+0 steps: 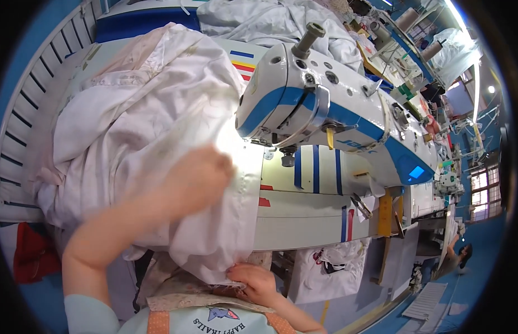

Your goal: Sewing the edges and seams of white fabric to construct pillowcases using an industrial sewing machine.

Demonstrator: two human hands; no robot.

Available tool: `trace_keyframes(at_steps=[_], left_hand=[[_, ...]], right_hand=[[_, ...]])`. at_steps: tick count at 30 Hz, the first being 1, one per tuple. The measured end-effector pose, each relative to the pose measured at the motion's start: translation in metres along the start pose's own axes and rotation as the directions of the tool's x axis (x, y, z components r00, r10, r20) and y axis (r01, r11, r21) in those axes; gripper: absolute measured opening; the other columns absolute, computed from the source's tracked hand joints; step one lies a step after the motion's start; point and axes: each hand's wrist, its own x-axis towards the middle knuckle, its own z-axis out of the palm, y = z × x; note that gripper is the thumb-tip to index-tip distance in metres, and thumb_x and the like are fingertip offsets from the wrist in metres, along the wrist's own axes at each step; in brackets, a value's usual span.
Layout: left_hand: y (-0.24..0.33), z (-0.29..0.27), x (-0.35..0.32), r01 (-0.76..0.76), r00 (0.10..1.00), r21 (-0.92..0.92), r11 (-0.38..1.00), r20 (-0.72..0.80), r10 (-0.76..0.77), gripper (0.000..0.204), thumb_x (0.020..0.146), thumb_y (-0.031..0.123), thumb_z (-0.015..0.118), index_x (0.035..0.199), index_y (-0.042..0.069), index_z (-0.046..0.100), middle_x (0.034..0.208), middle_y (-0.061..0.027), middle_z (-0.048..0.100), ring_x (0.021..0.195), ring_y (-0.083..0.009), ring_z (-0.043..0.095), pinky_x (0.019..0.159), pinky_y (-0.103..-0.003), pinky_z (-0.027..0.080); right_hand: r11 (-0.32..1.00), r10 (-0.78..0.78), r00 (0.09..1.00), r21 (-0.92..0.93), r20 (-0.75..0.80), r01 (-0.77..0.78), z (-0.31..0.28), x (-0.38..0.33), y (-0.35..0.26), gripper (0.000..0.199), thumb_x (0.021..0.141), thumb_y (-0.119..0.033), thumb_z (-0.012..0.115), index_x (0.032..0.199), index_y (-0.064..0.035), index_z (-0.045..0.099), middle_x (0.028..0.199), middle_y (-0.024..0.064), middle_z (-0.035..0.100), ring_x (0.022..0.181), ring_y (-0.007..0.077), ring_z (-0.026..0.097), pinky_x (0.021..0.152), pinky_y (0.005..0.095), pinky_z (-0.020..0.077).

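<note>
Left hand: the left hand (199,177) lay palm down on the white fabric (142,128), fingers together and curled a little, pressing the cloth near the needle area; it looked blurred
Right hand: the right hand (254,281) sat low at the near edge of the worktop (303,220), fingers pinched shut on the lower hem of the same white fabric
White fabric: a large crumpled sheet, heaped on the left part of the worktop, running under the left hand and hanging over the near edge down to the right hand
Sewing machine: a white and blue industrial sewing machine (326,111) stood on the worktop just right of the fabric, its head above the cloth's right edge, a small lit blue screen (416,172) on its right end
Worktop marks: blue, red and yellow tape strips (314,168) ran across the white surface under the machine
Behind: another pile of white cloth (270,22) lay beyond the machine
Under the worktop: a white bag-like cloth (331,273) hung below the right side; what it held could not be told
Left edge: a white slatted rack (25,111) curved round the fabric heap, with a red piece (33,250) below it
Far right: another person (457,256) crouched on the blue floor
</note>
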Motion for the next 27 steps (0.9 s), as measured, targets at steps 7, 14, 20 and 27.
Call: trace_keyframes(at_steps=[7,14,20,27], left_hand=[[0.033,0.003,-0.043,-0.017,0.994,-0.03,0.999,-0.105,0.013,0.037,0.063,0.017,0.063,0.1,0.018,0.062,0.092,-0.0014,0.05,0.09,-0.0199,0.046,0.094,-0.043,0.037],[0.014,0.0,-0.031,-0.056,0.997,-0.031,0.998,-0.062,0.054,0.04,0.064,0.021,0.063,0.104,0.026,0.062,0.097,-0.0005,0.05,0.095,-0.0204,0.047,0.101,-0.05,0.03],[-0.022,-0.002,-0.005,-0.139,0.99,-0.051,0.989,-0.045,0.137,0.033,0.067,0.019,0.063,0.1,0.024,0.063,0.093,-0.0016,0.051,0.089,-0.0211,0.05,0.096,-0.046,0.036],[-0.076,0.012,0.025,-0.078,0.986,-0.171,0.982,-0.16,0.051,0.017,0.068,0.013,0.064,0.083,0.01,0.058,0.086,-0.0061,0.054,0.084,-0.0264,0.052,0.078,-0.036,0.043]], right_hand=[[0.993,-0.103,0.995,-0.049,0.002,0.103,-0.005,0.006,0.01,0.025,0.062,0.003,0.058,0.085,-0.0047,0.065,0.086,0.0093,0.067,0.081,0.0258,0.065,0.077,0.0357,0.0529],[0.98,-0.172,0.984,-0.111,-0.046,0.166,-0.01,0.014,0.013,0.019,0.063,-0.002,0.06,0.081,-0.0035,0.065,0.082,0.0088,0.067,0.078,0.0244,0.066,0.073,0.0351,0.0536],[0.952,-0.274,0.961,-0.154,-0.031,0.266,-0.025,0.037,-0.001,0.016,0.066,-0.005,0.062,0.082,-0.0052,0.064,0.085,0.0084,0.066,0.081,0.0239,0.064,0.074,0.0337,0.0525],[0.909,-0.313,0.949,-0.301,-0.037,0.288,-0.041,0.065,-0.001,0.016,0.066,-0.007,0.061,0.082,-0.0033,0.064,0.086,0.0088,0.066,0.083,0.0238,0.064,0.076,0.0334,0.0527]])
